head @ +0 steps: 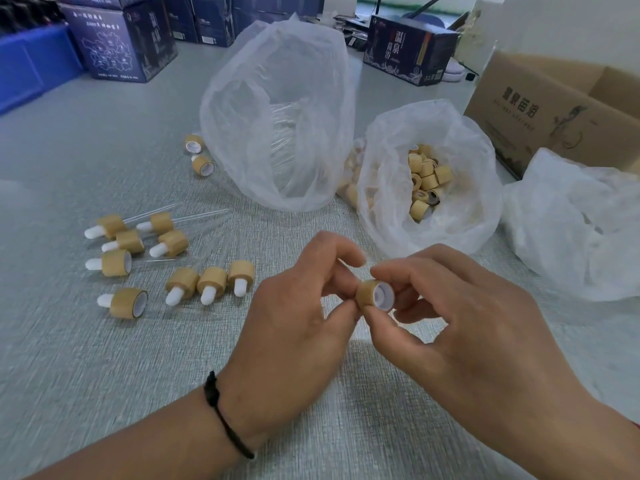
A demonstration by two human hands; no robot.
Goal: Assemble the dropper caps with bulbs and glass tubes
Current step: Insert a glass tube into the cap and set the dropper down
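Bamboo cap [375,294] pinched between left hand [294,327] and right hand [460,323].
Right of centre, open plastic bag [460,216] holding loose caps [425,181]; white-lined.

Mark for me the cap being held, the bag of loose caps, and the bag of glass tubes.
Bamboo cap [367,294], head view: on its tan side wall, between both hands.
Bag of loose caps [460,216], head view: on its right plastic wall.
Bag of glass tubes [242,109], head view: on its left plastic wall.
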